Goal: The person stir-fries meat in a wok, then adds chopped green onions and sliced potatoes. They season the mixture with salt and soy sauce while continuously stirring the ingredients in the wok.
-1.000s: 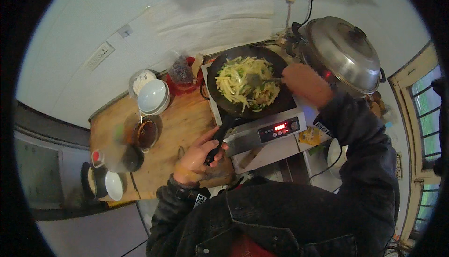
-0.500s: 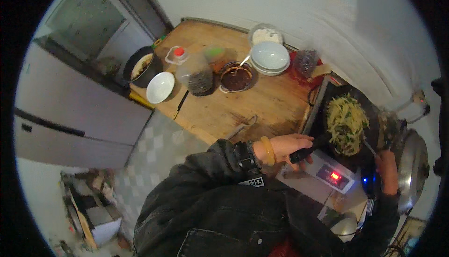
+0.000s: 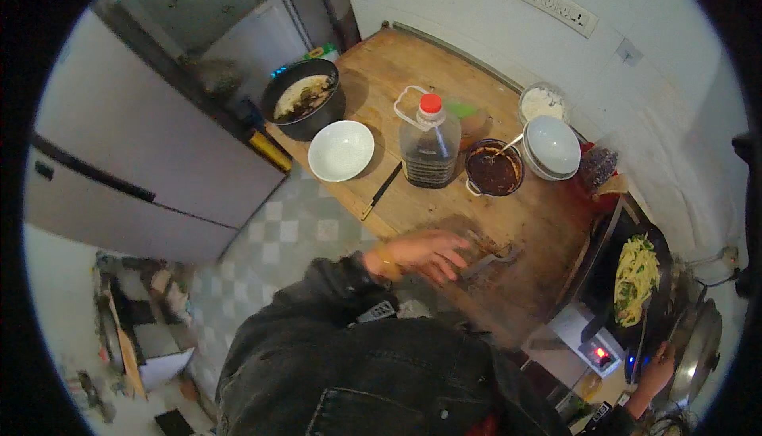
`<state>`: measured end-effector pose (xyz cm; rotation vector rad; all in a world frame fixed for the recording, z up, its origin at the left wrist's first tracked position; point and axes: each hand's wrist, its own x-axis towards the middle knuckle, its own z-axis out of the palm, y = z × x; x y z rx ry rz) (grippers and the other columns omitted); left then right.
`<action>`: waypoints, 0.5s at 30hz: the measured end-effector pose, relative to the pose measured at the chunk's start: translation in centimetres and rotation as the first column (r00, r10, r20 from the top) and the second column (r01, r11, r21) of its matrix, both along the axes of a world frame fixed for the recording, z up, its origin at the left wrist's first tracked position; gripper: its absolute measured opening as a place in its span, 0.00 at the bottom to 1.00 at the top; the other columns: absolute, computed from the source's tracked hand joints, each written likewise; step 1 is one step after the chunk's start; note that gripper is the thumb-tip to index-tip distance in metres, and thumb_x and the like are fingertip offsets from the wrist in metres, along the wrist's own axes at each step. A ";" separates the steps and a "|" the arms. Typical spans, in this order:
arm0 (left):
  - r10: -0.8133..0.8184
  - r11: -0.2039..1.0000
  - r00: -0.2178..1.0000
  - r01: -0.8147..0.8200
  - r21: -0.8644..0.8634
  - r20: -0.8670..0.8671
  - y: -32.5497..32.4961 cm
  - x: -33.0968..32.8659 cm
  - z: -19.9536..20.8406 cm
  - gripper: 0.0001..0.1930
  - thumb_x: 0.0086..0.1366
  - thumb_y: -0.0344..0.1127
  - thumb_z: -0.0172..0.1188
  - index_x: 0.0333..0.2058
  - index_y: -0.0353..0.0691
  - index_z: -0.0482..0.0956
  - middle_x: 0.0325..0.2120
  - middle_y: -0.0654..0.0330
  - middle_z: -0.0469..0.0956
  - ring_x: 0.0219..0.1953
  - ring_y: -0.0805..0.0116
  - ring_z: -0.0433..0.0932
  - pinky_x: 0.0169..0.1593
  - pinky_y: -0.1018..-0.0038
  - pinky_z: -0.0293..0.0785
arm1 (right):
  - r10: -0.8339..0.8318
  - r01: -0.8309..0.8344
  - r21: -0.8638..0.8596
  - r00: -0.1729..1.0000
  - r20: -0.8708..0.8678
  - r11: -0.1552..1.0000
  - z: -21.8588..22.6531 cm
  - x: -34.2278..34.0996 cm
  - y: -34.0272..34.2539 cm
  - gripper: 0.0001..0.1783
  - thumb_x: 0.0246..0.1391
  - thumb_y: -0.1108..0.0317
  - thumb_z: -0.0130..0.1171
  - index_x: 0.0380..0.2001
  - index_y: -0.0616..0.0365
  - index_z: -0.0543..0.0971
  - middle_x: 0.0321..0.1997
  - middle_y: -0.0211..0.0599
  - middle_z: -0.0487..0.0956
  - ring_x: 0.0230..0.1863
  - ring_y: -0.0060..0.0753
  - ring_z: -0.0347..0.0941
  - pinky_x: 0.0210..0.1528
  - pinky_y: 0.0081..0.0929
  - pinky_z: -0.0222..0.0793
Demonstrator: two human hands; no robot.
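Note:
My left hand (image 3: 425,255) is over the front of the wooden table, its fingers apart and holding nothing. Beside its fingertips lies a grey long-handled utensil (image 3: 492,263). At the right, my right hand (image 3: 659,368) is closed around the handle of a long cooking utensil (image 3: 644,309), whose far end reaches into the food. The wok (image 3: 660,249) holds pale shredded food (image 3: 636,277) mixed with green pieces. The wok's black handle (image 3: 595,325) points toward me with no hand on it. Below stands a cooker with a lit red display (image 3: 601,354).
On the table (image 3: 548,234) are a red-capped plastic jug (image 3: 431,146), a white bowl (image 3: 341,151), a black pot of food (image 3: 305,103), a knife (image 3: 382,190), a dark sauce pot (image 3: 494,168) and stacked bowls (image 3: 553,146). A metal lid (image 3: 698,349) leans at the far right.
My left hand has let go of the wok handle and moved left over the table. The view has shifted toward the right, with my right hand still at the wok.

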<state>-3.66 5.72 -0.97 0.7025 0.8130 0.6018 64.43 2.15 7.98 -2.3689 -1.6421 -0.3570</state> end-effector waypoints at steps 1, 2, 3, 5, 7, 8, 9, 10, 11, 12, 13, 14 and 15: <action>0.045 0.999 0.999 -0.045 0.013 0.004 0.0 -3.2 0.0 0.28 0.73 0.50 0.49 0.63 0.39 0.64 0.52 0.52 0.77 0.43 0.66 0.81 0.45 0.72 0.79 | -0.032 0.036 0.122 0.999 -0.039 0.992 1.7 -2.6 -0.7 0.23 0.65 0.55 0.54 0.50 0.64 0.78 0.46 0.57 0.81 0.49 0.60 0.77 0.49 0.43 0.72; 0.118 0.993 0.992 -0.118 0.003 -0.039 0.3 -6.1 0.1 0.27 0.73 0.50 0.49 0.63 0.38 0.65 0.51 0.53 0.78 0.42 0.67 0.81 0.45 0.72 0.79 | -0.034 0.054 0.233 0.995 -0.090 0.971 2.9 -5.6 -1.6 0.22 0.66 0.55 0.54 0.50 0.63 0.78 0.46 0.51 0.83 0.46 0.50 0.80 0.45 0.40 0.75; 0.179 0.984 0.981 -0.178 0.012 -0.074 0.5 -8.9 0.3 0.27 0.73 0.51 0.49 0.62 0.38 0.66 0.50 0.54 0.78 0.42 0.67 0.80 0.44 0.72 0.78 | -0.039 0.080 0.314 0.990 -0.135 0.946 4.0 -9.0 -2.4 0.20 0.67 0.55 0.53 0.49 0.62 0.79 0.43 0.46 0.83 0.43 0.42 0.80 0.42 0.36 0.75; 0.282 0.958 0.955 -0.275 0.085 -0.088 1.8 -13.9 0.7 0.27 0.72 0.51 0.50 0.61 0.38 0.67 0.46 0.56 0.79 0.39 0.69 0.80 0.40 0.74 0.78 | 0.130 0.001 0.525 0.968 -0.213 0.851 5.5 -16.8 -4.1 0.15 0.69 0.60 0.49 0.41 0.58 0.81 0.33 0.36 0.82 0.33 0.25 0.77 0.34 0.23 0.73; 0.387 0.922 0.912 -0.383 0.052 -0.139 4.7 -17.3 0.9 0.26 0.71 0.51 0.51 0.59 0.39 0.69 0.43 0.58 0.80 0.35 0.72 0.79 0.34 0.78 0.75 | 0.227 -0.098 0.528 0.956 -0.185 0.843 6.1 -24.8 -6.0 0.14 0.68 0.67 0.46 0.31 0.59 0.79 0.26 0.34 0.78 0.26 0.24 0.73 0.29 0.25 0.71; 0.425 0.905 0.897 -0.419 0.074 -0.117 6.1 -18.6 0.9 0.25 0.71 0.51 0.52 0.58 0.39 0.71 0.42 0.58 0.80 0.33 0.73 0.78 0.32 0.80 0.74 | 0.343 -0.295 0.535 0.939 0.011 0.791 6.0 -28.4 -6.0 0.14 0.67 0.66 0.48 0.31 0.59 0.79 0.25 0.34 0.79 0.24 0.26 0.75 0.28 0.27 0.71; 0.487 0.873 0.868 -0.481 0.077 -0.101 7.4 -19.6 1.0 0.24 0.70 0.51 0.53 0.57 0.40 0.72 0.41 0.59 0.80 0.32 0.74 0.78 0.30 0.82 0.72 | 0.293 -0.292 0.421 0.954 0.065 0.859 6.4 -31.6 -6.7 0.09 0.64 0.68 0.53 0.39 0.59 0.80 0.23 0.35 0.80 0.22 0.29 0.77 0.27 0.27 0.71; 0.483 0.873 0.873 -0.474 0.110 -0.065 8.8 -20.3 1.0 0.23 0.70 0.50 0.53 0.56 0.40 0.73 0.40 0.60 0.80 0.31 0.75 0.78 0.29 0.84 0.72 | 0.329 -0.294 0.412 0.944 -0.016 0.863 6.6 -34.4 -6.7 0.10 0.63 0.69 0.55 0.45 0.58 0.79 0.23 0.35 0.81 0.23 0.30 0.78 0.28 0.26 0.72; 0.497 0.864 0.866 -0.489 0.119 -0.052 10.0 -20.9 1.0 0.22 0.70 0.49 0.54 0.55 0.41 0.74 0.40 0.60 0.80 0.31 0.75 0.78 0.28 0.85 0.71 | 0.320 -0.247 0.364 0.934 -0.155 0.898 7.4 -36.4 -6.8 0.15 0.61 0.70 0.57 0.50 0.58 0.78 0.22 0.35 0.81 0.23 0.30 0.79 0.28 0.26 0.72; 0.495 0.863 0.869 -0.488 0.130 -0.026 11.3 -21.4 1.1 0.22 0.69 0.48 0.55 0.56 0.41 0.74 0.39 0.60 0.80 0.31 0.75 0.78 0.29 0.85 0.70 | 0.346 -0.278 0.357 0.927 -0.143 0.892 8.8 -37.7 -6.5 0.18 0.59 0.71 0.59 0.53 0.58 0.77 0.22 0.35 0.81 0.23 0.31 0.79 0.29 0.26 0.72; 0.512 0.851 0.859 -0.505 0.143 -0.010 12.2 -21.6 1.0 0.22 0.69 0.48 0.56 0.56 0.42 0.73 0.39 0.60 0.80 0.31 0.75 0.78 0.29 0.84 0.70 | 0.314 -0.247 0.283 0.923 -0.221 0.927 10.0 -38.6 -6.2 0.22 0.58 0.72 0.60 0.57 0.58 0.75 0.22 0.35 0.81 0.23 0.31 0.79 0.29 0.25 0.72; 0.561 0.824 0.826 -0.552 0.126 -0.053 13.1 -21.8 0.9 0.21 0.69 0.46 0.56 0.56 0.41 0.74 0.38 0.62 0.79 0.31 0.76 0.77 0.29 0.85 0.68 | 0.286 -0.221 0.290 0.935 -0.208 0.931 11.2 -39.5 -6.0 0.21 0.58 0.72 0.61 0.56 0.58 0.76 0.23 0.35 0.81 0.22 0.27 0.78 0.29 0.25 0.72; 0.557 0.825 0.829 -0.546 0.148 -0.052 13.8 -21.8 0.8 0.22 0.69 0.47 0.56 0.56 0.42 0.74 0.39 0.62 0.79 0.31 0.76 0.76 0.30 0.84 0.67 | 0.210 -0.130 0.282 0.939 -0.273 0.951 12.0 -40.2 -5.5 0.21 0.58 0.72 0.61 0.55 0.58 0.76 0.24 0.36 0.81 0.23 0.25 0.77 0.29 0.24 0.72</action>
